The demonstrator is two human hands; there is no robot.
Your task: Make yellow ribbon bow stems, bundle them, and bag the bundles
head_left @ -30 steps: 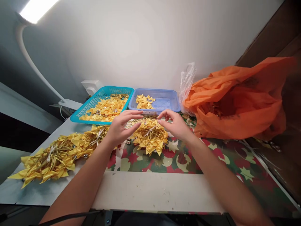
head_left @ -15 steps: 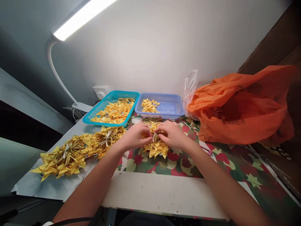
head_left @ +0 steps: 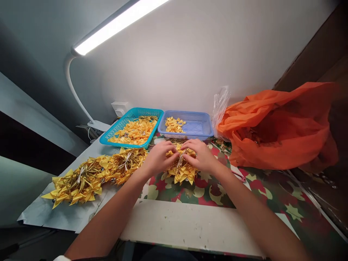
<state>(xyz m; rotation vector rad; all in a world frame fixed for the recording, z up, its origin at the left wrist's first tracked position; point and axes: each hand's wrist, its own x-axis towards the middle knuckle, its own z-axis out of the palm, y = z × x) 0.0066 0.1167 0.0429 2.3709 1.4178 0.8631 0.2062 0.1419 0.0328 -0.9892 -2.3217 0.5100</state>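
Note:
A bundle of yellow ribbon bows (head_left: 182, 175) with gold cords lies on the patterned cloth in front of me. At its middle is a thin white tie (head_left: 179, 161). My left hand (head_left: 161, 156) comes in from the left, fingers curled and pinched at the tie. From the other side my right hand (head_left: 200, 155) does the same, thumb and fingertips close together. The tie's ends are partly hidden by the fingers. Two more tied bundles, a nearer one (head_left: 78, 183) and a farther one (head_left: 126, 163), rest to the left, each with a white tie.
A teal basket (head_left: 104, 139) full of yellow bows stands at the back left. Beside it is a blue basket (head_left: 199, 128) with fewer bows. An orange bag (head_left: 274, 145) gapes open at the right, next to clear plastic (head_left: 220, 108). A clip lamp (head_left: 119, 27) shines overhead.
The view has shifted slightly, so the scene sits a little lower and the left side farther right. Both hands stay at the bundle's middle, with their fingertips slightly moved.

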